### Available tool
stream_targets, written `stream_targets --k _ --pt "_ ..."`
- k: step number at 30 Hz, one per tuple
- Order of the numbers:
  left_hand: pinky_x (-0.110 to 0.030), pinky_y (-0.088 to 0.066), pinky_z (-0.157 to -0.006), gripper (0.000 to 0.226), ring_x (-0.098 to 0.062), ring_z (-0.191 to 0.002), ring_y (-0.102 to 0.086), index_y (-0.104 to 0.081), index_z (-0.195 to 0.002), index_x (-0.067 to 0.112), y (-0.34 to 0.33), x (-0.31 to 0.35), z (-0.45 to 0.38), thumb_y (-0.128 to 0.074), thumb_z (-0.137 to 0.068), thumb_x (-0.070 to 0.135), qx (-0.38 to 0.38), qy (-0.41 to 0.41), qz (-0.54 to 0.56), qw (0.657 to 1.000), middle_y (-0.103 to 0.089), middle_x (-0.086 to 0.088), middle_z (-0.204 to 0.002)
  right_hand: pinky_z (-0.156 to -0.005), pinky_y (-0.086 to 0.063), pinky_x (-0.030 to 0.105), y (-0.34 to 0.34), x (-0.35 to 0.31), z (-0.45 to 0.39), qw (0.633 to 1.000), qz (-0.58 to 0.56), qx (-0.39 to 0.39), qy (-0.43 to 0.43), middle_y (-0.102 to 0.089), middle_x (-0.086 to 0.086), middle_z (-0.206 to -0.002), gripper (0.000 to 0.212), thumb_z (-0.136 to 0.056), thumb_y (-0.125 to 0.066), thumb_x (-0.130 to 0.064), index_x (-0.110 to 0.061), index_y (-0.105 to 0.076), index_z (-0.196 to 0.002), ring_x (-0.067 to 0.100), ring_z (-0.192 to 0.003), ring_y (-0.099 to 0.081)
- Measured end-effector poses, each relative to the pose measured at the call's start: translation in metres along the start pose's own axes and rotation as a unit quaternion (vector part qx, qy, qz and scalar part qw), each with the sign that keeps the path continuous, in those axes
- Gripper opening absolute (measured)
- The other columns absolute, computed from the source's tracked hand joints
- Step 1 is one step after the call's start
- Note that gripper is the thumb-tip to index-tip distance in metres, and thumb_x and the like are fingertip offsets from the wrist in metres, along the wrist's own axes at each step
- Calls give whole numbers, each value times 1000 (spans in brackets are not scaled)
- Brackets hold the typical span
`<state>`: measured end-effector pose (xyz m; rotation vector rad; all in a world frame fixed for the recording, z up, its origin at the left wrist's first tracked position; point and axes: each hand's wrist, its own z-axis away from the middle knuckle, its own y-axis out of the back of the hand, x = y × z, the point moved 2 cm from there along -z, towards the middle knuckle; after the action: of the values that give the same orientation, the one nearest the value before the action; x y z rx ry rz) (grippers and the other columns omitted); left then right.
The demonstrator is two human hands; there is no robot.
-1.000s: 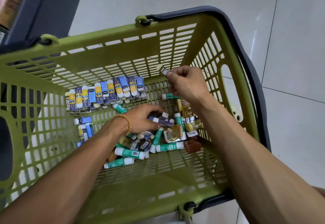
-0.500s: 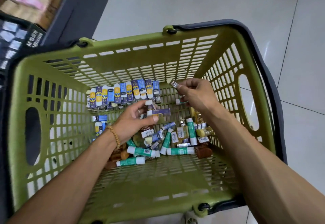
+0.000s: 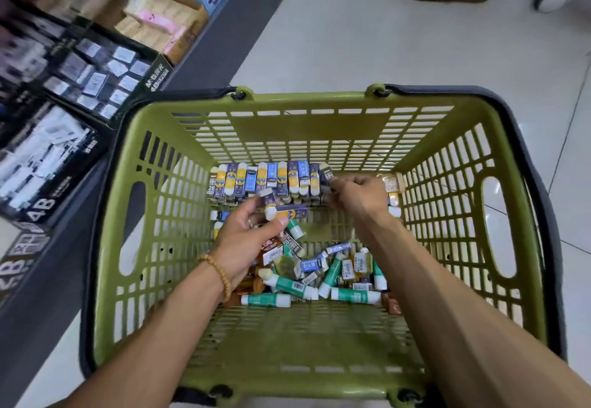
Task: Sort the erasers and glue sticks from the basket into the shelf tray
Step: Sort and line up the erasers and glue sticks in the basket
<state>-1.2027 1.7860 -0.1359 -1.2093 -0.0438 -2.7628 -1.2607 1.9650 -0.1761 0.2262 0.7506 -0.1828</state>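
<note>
Inside the green basket (image 3: 319, 337), standing on the pale tiled floor (image 3: 335, 39), I see both hands down among the stock. My left hand (image 3: 246, 241) has its fingers (image 3: 256, 212) curled round a couple of small erasers (image 3: 281, 211), one white-capped with a purple and yellow sleeve, held just above the basket bottom. My right hand (image 3: 358, 196) pinches another eraser (image 3: 327, 175) between thumb and fingertips at the right end of the row of erasers (image 3: 265, 180), which stand upright side by side against the far wall (blue, yellow and purple sleeves). Nearer to me lies a loose heap of glue sticks (image 3: 287, 286) with green bodies and white caps, mixed with small amber bottles (image 3: 271, 254) and more loose erasers. A beaded bracelet (image 3: 220, 271) sits on the left wrist. To the left of the basket runs a dark shelf (image 3: 204, 52) with black display boxes (image 3: 96, 78) of small packs, too blurred to read fully.
</note>
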Motion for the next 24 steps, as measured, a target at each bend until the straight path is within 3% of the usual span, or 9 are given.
stream_targets --k 4,7,10,14,15,17,20,22,24 --pt "-25 -47 -91 62 -7 -99 -63 -41 -137 16 4 -2 -3 -69 -84 3 14 3 -15 1000 -67 9 -103 -60 -52 31 -12 3 -3 996 79 -1 36 -67 7 -68 18 -88 -74 -14 3 -72 -81 16 -59 -57" --pt "-38 -45 -105 63 -15 -108 -62 -44 -139 18 6 -1 -6 -70 -83 6 16 13 3 1000 -68 0 -117 -66 -54 27 -21 -1 -6 985 155 11 72 -71 3 -72 20 -84 -78 -18 -5 -70 -71 12 -64 -63" --pt "-44 -45 -106 57 -19 -113 -62 -48 -136 14 6 0 -8 -70 -84 8 13 28 12 999 -68 -1 -119 -61 -48 20 -24 -5 -10 978 189 4 89 -68 -2 -67 23 -84 -79 -20 -8 -67 -69 3 -59 -61" --pt "-45 -46 -105 32 -17 -106 -64 -61 -113 18 2 1 -9 -70 -84 6 7 32 9 999 -72 0 -106 -67 -56 34 -20 -13 -2 965 221 14 142 -63 1 -59 30 -88 -70 -23 -13 -63 -61 14 -57 -57" --pt "-45 -46 -105 26 -16 -101 -64 -62 -106 19 0 1 -10 -69 -85 5 2 30 8 1000 -72 1 -103 -68 -57 37 -17 -17 4 969 195 -1 152 -66 5 -63 29 -89 -67 -21 -10 -65 -62 16 -59 -57" --pt "-45 -45 -105 25 -16 -95 -63 -62 -107 17 -4 1 -11 -68 -86 4 -13 31 16 999 -71 1 -103 -67 -54 34 -11 -23 20 975 148 -107 130 -73 9 -80 21 -91 -65 -19 -9 -71 -75 15 -67 -60" --pt "-47 -44 -105 49 -17 -109 -63 -56 -126 14 -9 1 -13 -74 -80 10 -32 49 48 997 -69 -1 -117 -69 -54 27 -4 -22 38 939 189 -275 87 -74 -1 -80 9 -92 -69 -17 -18 -75 -85 11 -73 -64" --pt "-47 -47 -101 73 -23 -112 -64 -50 -134 11 -12 0 -14 -82 -69 21 -57 74 57 994 -66 -6 -125 -66 -53 22 2 -17 40 927 206 -302 85 -72 0 -76 11 -91 -69 -6 -16 -75 -89 12 -70 -62" --pt "-41 -56 -87 70 -22 -96 -70 -49 -134 4 -18 -3 -14 -77 -71 17 -84 93 56 991 -70 -10 -114 -64 -53 21 12 -15 40 931 196 -300 73 -70 4 -75 10 -91 -66 -1 -8 -74 -92 13 -67 -60"
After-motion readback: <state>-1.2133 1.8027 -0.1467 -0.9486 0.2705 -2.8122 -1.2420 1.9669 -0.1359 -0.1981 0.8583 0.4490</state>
